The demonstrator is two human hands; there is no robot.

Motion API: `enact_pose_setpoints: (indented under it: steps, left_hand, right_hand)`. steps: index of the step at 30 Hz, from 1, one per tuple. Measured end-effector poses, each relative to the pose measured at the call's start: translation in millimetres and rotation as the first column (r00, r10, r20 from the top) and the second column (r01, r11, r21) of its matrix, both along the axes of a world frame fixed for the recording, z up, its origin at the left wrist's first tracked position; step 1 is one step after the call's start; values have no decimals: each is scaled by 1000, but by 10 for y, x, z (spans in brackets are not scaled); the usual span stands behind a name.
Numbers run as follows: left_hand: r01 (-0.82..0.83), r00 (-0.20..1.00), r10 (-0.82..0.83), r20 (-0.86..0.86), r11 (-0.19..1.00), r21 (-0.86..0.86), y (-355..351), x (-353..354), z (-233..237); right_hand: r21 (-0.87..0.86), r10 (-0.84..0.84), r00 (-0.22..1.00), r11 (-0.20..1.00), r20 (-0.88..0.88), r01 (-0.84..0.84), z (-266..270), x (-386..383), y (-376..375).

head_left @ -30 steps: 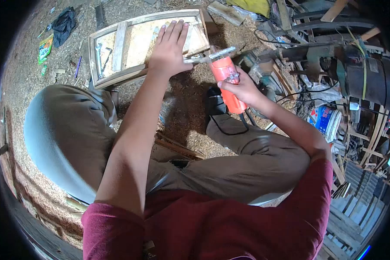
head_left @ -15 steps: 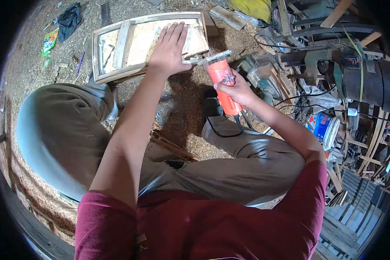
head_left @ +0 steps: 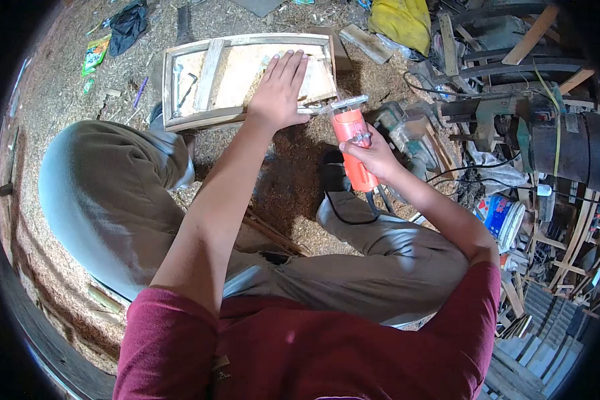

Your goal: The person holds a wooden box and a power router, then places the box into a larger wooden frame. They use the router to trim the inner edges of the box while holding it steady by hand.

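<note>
My left hand [head_left: 279,90] lies flat with fingers stretched on the pale panel inside a wooden frame [head_left: 210,73]. In my right hand [head_left: 375,159] is an orange power tool [head_left: 352,140], with the fingers wrapped round its body. The tool's metal base plate [head_left: 349,103] is at the lower right corner of the frame; whether the two touch I cannot tell. A black cord runs from the tool's lower end. Small metal tools [head_left: 188,90] rest in the frame's left compartment.
Sawdust covers the ground. At the right are a machine with a dark wheel [head_left: 570,143], wood scraps and a blue-and-white bucket [head_left: 503,217]. A yellow bag [head_left: 403,23] and a loose board [head_left: 367,43] lie beyond the frame. A purple stick [head_left: 140,92] is at the left.
The whole view has shifted, so frame, hands and tool appear slightly further right and lower. My hands keep their places on the frame and the tool.
</note>
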State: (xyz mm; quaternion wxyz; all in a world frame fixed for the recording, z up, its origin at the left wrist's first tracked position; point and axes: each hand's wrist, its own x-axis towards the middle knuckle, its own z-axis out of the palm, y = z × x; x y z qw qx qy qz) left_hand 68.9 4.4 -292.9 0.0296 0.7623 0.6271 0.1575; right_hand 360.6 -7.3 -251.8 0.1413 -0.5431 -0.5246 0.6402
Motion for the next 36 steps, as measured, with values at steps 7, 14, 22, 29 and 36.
enact_pose_setpoints:
  steps: [7, 14, 22, 29, 36]
  left_hand:
    - [-12, 999, 8, -42, 996, -86, 0, 8, 69]
    - [-15, 998, 10, -67, 997, -73, -6, 21, 69]
    - [-11, 998, 7, -57, 998, -68, -15, 7, 89]
    - [-8, 999, 5, -47, 998, -64, -13, 12, 89]
    - [0, 1000, -1, -19, 999, -33, -13, 7, 56]
  right_hand:
    - [6, 9, 1000, 1000, 14, -9, 132, -54, -5]
    - [50, 30, 999, 998, 12, -31, 14, -11, 2]
    - [19, -1, 1000, 1000, -14, 1, 113, -119, -23]
    - [67, 9, 999, 998, -48, -6, 30, -96, -19]
    - [42, 1, 1000, 999, -12, 0, 81, -117, -33]
